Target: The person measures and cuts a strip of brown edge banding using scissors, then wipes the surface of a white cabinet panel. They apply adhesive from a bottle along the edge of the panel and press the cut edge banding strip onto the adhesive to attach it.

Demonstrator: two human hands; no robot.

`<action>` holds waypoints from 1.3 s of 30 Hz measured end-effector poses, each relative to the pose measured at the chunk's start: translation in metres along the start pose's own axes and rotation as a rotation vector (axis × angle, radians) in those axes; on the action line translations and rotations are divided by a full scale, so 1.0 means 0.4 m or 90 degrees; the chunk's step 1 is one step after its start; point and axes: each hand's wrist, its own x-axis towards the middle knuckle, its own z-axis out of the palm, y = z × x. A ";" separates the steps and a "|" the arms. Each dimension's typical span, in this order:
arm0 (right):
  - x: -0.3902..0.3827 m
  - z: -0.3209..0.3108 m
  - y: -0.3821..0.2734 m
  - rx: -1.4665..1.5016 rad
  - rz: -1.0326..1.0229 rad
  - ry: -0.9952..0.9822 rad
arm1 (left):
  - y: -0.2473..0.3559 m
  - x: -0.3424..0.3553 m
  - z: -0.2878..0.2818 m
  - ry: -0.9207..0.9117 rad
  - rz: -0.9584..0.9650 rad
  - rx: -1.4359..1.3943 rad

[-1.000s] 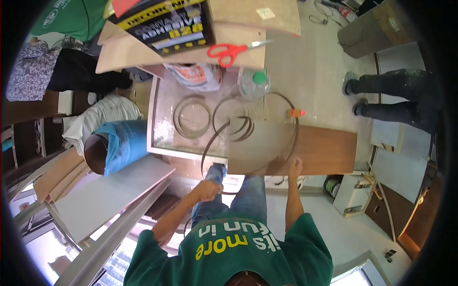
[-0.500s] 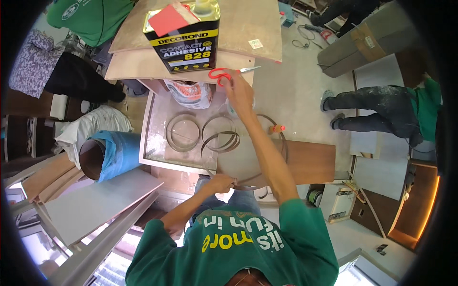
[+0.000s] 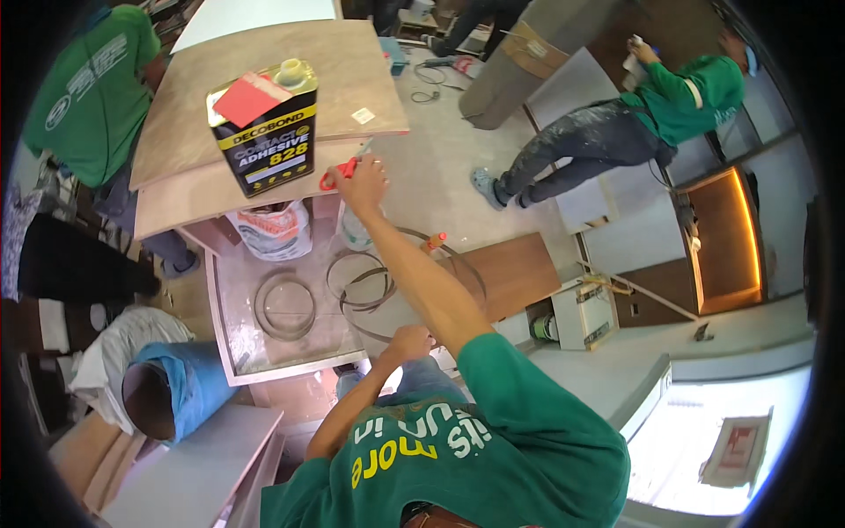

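Observation:
My right hand [image 3: 361, 183] grips red scissors [image 3: 338, 172] on the plywood ledge, right of a black-and-yellow tin [image 3: 264, 150] with a red card on top. My left hand [image 3: 410, 342] is closed on a thin dark edging strip [image 3: 376, 333] over the brown board [image 3: 519, 273]. Coils [image 3: 284, 306] and dark loops [image 3: 363, 290] of edging lie in the shallow box [image 3: 226, 339], along with a printed sack [image 3: 273, 231]. A plastic jug [image 3: 350, 231], partly hidden by my arm, stands beside the sack. A small orange bottle [image 3: 437, 241] is right of my forearm.
Co-workers are at the left [image 3: 92, 97] and right [image 3: 669, 101]. A blue-wrapped roll [image 3: 189, 387], white sack [image 3: 132, 334] and panels [image 3: 176, 466] crowd the lower left. A tall grey roll [image 3: 502, 75] and a power tool with cord [image 3: 453, 69] are on the floor beyond.
My right hand has left the board and risen to take hold of the scissors. My left hand stays on the strip. The view has swung, and the right-hand co-worker now leans over, arm raised.

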 end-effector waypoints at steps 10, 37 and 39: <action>-0.002 -0.044 0.086 0.158 0.157 -0.077 | 0.029 -0.009 -0.035 0.125 0.034 -0.020; -1.066 -0.634 0.958 0.517 0.848 -0.298 | 0.045 0.274 -0.119 0.152 -0.084 -0.326; -1.060 -0.662 0.975 0.580 0.837 -0.408 | 0.046 0.290 -0.124 0.171 -0.092 -0.350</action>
